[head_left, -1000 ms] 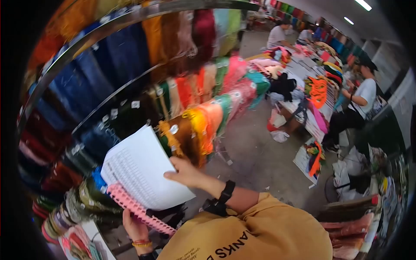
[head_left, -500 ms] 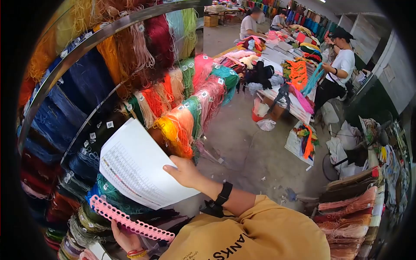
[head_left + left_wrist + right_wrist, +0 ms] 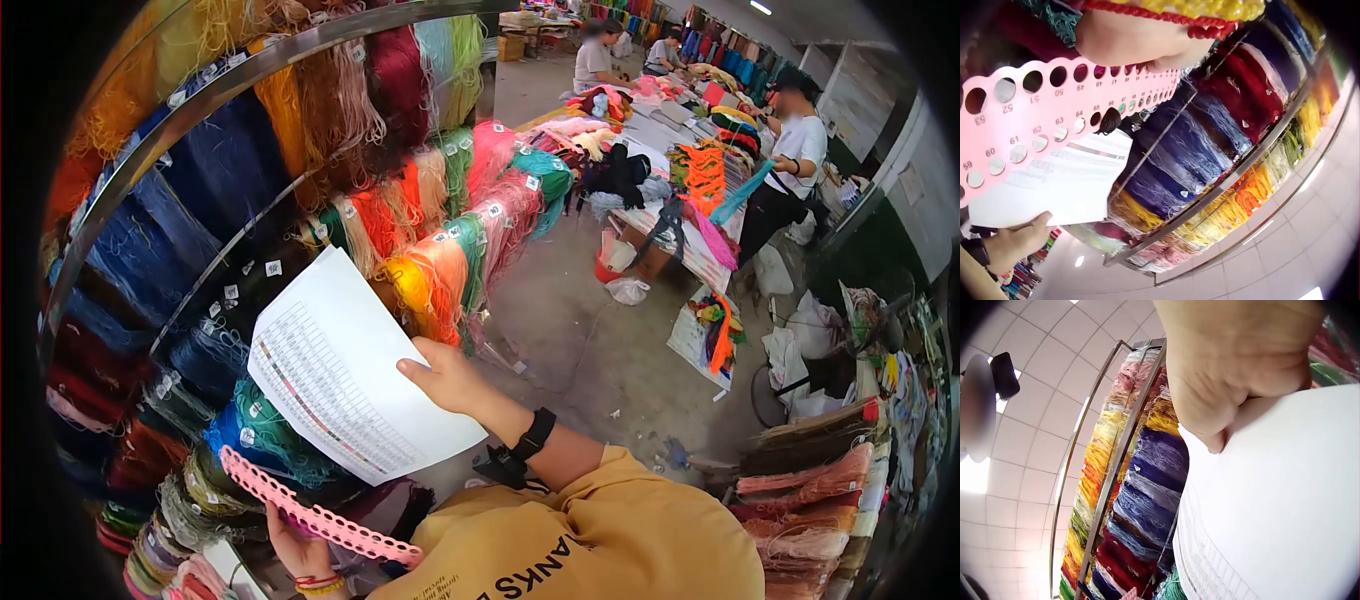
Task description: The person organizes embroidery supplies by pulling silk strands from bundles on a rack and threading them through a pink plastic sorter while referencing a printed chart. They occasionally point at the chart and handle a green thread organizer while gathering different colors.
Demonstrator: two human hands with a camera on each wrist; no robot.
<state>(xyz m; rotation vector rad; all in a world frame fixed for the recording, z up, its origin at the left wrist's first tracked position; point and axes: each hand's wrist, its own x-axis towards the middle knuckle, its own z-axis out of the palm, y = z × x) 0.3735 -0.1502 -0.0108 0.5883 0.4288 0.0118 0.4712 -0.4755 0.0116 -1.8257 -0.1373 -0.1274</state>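
My right hand (image 3: 450, 378) pinches a printed paper sheet (image 3: 350, 370) at its right edge, thumb on top. Rows of a table with a coloured column cover part of the sheet; the right wrist view shows the thumb (image 3: 1207, 434) pressed on its white face. Low at the left, my left hand (image 3: 298, 548) grips a long pink thread holder card (image 3: 310, 517) along its edge. In the left wrist view, numbered holes run along both edges of the card (image 3: 1029, 125), and a dark thread tuft (image 3: 1109, 122) hangs at one hole. The card lies below the sheet.
A metal rack rail (image 3: 200, 105) curves over hanging skeins, blue (image 3: 230, 150) and orange-yellow (image 3: 425, 285) among them, many tagged. Beyond the floor (image 3: 560, 350), a long table (image 3: 640, 220) bears heaped yarn, with several people beside it. More skeins (image 3: 805, 500) hang at lower right.
The view has turned and steadied from the blurred earlier frame. The pink card has tilted to show more of its face. Both hands keep their hold. The person at the table has shifted a turquoise bundle.
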